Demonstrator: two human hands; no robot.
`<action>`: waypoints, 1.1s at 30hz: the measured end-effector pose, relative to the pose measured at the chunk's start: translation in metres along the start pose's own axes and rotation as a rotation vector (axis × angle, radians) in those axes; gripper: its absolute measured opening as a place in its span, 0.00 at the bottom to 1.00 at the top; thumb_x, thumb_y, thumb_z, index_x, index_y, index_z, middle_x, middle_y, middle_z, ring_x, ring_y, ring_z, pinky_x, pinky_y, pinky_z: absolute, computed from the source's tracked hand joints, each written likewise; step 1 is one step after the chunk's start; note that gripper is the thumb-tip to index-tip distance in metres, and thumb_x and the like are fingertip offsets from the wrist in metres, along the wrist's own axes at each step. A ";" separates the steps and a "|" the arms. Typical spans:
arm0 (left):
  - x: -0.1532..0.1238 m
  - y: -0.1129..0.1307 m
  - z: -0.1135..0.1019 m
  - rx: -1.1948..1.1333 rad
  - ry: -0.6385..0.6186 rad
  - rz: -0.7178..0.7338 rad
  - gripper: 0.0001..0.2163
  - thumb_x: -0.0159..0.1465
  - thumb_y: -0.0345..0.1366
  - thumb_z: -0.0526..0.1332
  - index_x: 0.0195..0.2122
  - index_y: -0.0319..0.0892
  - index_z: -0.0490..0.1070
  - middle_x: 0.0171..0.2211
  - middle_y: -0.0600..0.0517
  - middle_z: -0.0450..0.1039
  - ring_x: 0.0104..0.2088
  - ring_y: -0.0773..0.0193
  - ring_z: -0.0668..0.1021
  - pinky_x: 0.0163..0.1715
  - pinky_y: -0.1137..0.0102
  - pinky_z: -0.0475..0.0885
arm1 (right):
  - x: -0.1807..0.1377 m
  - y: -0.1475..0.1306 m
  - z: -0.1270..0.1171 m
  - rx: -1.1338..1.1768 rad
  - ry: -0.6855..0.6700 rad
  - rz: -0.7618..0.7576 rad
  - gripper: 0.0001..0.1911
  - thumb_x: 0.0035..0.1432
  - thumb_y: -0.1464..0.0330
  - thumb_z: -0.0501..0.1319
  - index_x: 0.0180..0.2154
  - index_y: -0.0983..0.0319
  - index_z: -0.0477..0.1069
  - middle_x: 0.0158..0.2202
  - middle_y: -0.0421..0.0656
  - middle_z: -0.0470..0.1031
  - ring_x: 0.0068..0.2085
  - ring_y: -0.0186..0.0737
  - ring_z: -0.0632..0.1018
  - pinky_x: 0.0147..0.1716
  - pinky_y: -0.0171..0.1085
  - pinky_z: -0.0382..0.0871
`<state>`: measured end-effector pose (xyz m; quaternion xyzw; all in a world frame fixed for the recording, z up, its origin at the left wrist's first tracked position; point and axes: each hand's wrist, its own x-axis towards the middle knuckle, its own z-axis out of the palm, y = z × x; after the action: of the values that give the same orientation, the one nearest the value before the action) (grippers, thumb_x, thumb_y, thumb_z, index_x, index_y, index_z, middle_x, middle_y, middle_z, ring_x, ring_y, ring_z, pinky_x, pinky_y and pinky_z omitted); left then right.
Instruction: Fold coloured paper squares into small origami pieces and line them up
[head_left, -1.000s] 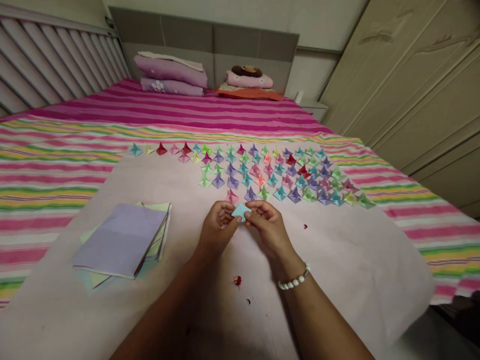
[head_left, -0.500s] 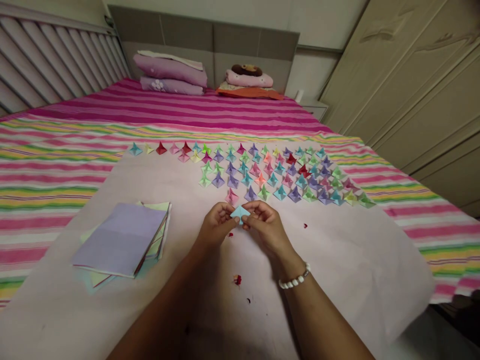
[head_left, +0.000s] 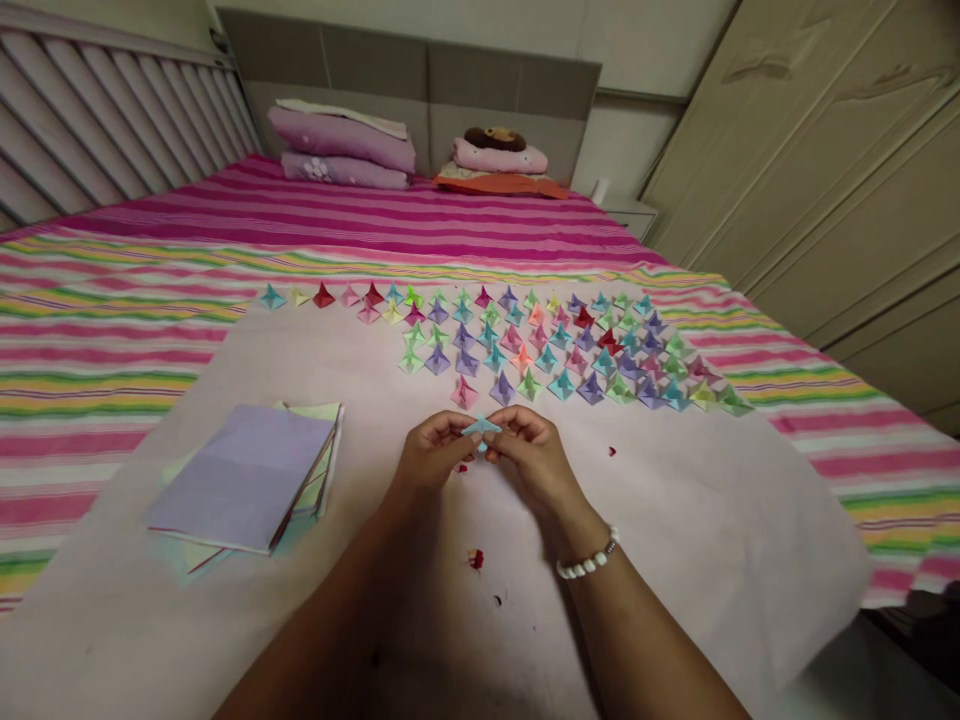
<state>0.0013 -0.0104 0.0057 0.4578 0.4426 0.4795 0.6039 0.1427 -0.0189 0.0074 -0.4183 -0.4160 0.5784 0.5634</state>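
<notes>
Several small red scraps (head_left: pixel 475 560) are lying on a pale sheet (head_left: pixel 712 540), some between the forearms. A white bead bracelet (head_left: pixel 598 561) is encircling the right wrist. To the left, a stack of coloured paper (head_left: pixel 240 475) is resting with a lilac square uppermost. Ahead, the left hand (head_left: pixel 431 452) and right hand (head_left: pixel 532 447) are gripping one light-blue folded paper piece (head_left: pixel 481 427), their fingers closing on opposite sides. Beyond it, multicoloured origami pieces (head_left: pixel 502 387) are sitting in rows. Farther back, stacked purple bedding (head_left: pixel 345 140) is lying before the grey headboard (head_left: pixel 510 75).
</notes>
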 end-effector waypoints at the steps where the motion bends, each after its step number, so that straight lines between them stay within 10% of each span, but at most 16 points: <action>1: 0.000 -0.001 0.000 -0.002 0.006 0.012 0.11 0.45 0.38 0.70 0.28 0.38 0.74 0.20 0.54 0.72 0.22 0.70 0.71 0.22 0.75 0.65 | 0.000 0.000 0.001 0.011 0.007 0.003 0.06 0.41 0.70 0.69 0.26 0.61 0.75 0.18 0.37 0.74 0.20 0.32 0.72 0.23 0.33 0.65; 24: 0.000 -0.003 0.004 -0.295 0.019 -0.028 0.04 0.46 0.32 0.65 0.24 0.39 0.76 0.21 0.53 0.73 0.25 0.69 0.73 0.30 0.72 0.68 | -0.003 -0.002 0.002 -0.024 0.017 -0.057 0.03 0.44 0.72 0.64 0.25 0.60 0.76 0.20 0.38 0.76 0.23 0.35 0.75 0.28 0.36 0.69; 33: 0.000 -0.007 0.000 -0.042 0.022 0.045 0.10 0.51 0.40 0.68 0.29 0.39 0.74 0.21 0.54 0.73 0.24 0.68 0.75 0.27 0.73 0.67 | -0.003 -0.001 0.002 -0.072 0.011 -0.065 0.03 0.44 0.72 0.63 0.25 0.60 0.75 0.18 0.37 0.75 0.22 0.35 0.75 0.28 0.35 0.69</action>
<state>0.0026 -0.0108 -0.0015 0.4496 0.4285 0.5072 0.5975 0.1415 -0.0217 0.0092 -0.4279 -0.4467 0.5421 0.5687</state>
